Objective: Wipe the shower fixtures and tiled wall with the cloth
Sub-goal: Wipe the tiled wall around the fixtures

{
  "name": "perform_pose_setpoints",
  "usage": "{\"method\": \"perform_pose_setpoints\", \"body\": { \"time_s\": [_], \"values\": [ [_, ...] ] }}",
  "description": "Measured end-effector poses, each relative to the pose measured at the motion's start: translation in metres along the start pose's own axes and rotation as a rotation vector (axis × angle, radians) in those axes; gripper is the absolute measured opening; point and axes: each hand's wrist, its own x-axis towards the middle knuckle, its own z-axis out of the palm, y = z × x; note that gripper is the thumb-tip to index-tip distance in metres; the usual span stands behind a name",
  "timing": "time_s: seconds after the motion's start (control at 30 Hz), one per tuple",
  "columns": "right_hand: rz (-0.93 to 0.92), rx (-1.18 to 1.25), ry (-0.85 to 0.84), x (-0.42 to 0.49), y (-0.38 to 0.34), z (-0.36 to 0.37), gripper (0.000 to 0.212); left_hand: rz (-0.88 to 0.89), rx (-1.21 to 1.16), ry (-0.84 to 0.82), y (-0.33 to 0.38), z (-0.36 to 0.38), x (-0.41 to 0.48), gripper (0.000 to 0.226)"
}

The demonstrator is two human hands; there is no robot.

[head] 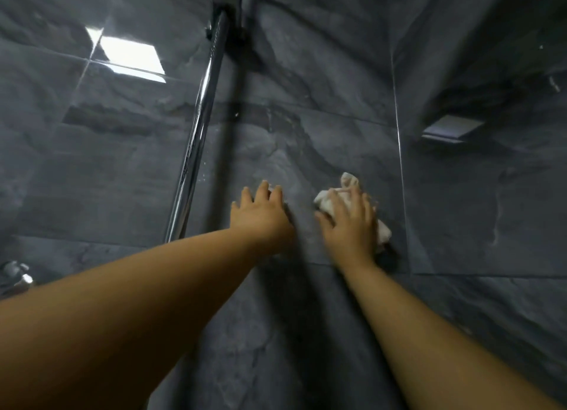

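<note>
White cloth (pixel 348 181) bunches under the right hand (pixel 349 222) on the tiled wall (pixel 306 133); left hand (pixel 260 216) rests alongside, all fingers spread.

Back tiled wall (pixel 306 72): a broad bare span of tile runs from the chrome rail (pixel 201 124) on the left to the wall corner (pixel 399 151) on the right, open above both hands. The left hand (pixel 264 216) lies flat on the tile and the right hand (pixel 349 225) presses the cloth (pixel 346 182) beside it, with a narrow free strip between them. The rail, fixed by a dark bracket (pixel 227 13) at its top, bars passage leftward. The side wall (pixel 491 194) closes the right; a pale rectangular shape (pixel 451 128) shows there, its projection unclear. A chrome fitting (pixel 17 276) sits low at the left edge.
</note>
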Motion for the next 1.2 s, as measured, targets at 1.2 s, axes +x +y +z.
{"method": "perform_pose_setpoints", "body": {
  "time_s": [1.2],
  "values": [
    [-0.38, -0.039, 0.053, 0.246, -0.032, 0.028, 0.051, 0.094, 0.089, 0.544, -0.009, -0.057, 0.14, 0.056]
  ]
}}
